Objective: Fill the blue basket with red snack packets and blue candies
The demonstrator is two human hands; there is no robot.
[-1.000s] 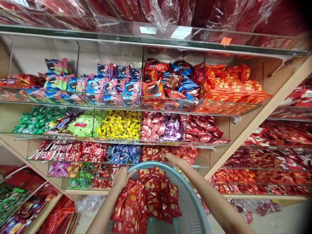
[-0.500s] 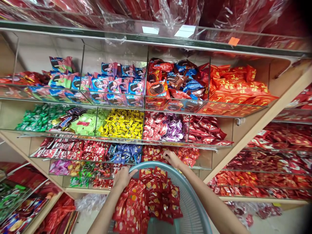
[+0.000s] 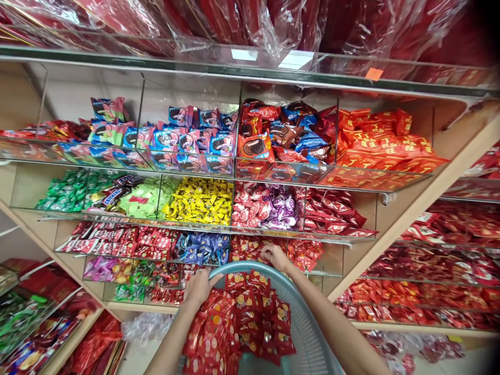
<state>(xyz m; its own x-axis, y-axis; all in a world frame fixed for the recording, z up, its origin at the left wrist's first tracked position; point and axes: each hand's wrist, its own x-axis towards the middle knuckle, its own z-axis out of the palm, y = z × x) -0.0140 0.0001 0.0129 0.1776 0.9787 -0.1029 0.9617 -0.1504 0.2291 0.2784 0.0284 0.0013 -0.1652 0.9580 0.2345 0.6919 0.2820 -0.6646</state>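
Note:
A blue-green plastic basket [image 3: 308,302] with slotted walls is in front of me, its rim towards the shelves. Many small red candy packets with orange fruit prints [image 3: 250,312] lie inside. My left hand [image 3: 198,286] is closed on the basket's left rim, thumb over the edge. Just beyond the far rim, my right hand [image 3: 275,256] is at a compartment of similar red packets [image 3: 248,248]. Its fingers are curled inward and closed. Whatever they may hold is too small to make out.
Glass-fronted shelves rise ahead, with yellow-wrapped candies [image 3: 199,200], blue packets [image 3: 202,248] and orange-red bags [image 3: 385,138]. Glass dividers [image 3: 239,125] separate the compartments. More red packets fill a side shelf [image 3: 429,260] at right. Clear plastic bags [image 3: 146,328] lie on the floor.
The view has shifted slightly, so the shelves sit a little lower and further right. Both hands keep nearly the same places, the left on the rim and the right at the red packets.

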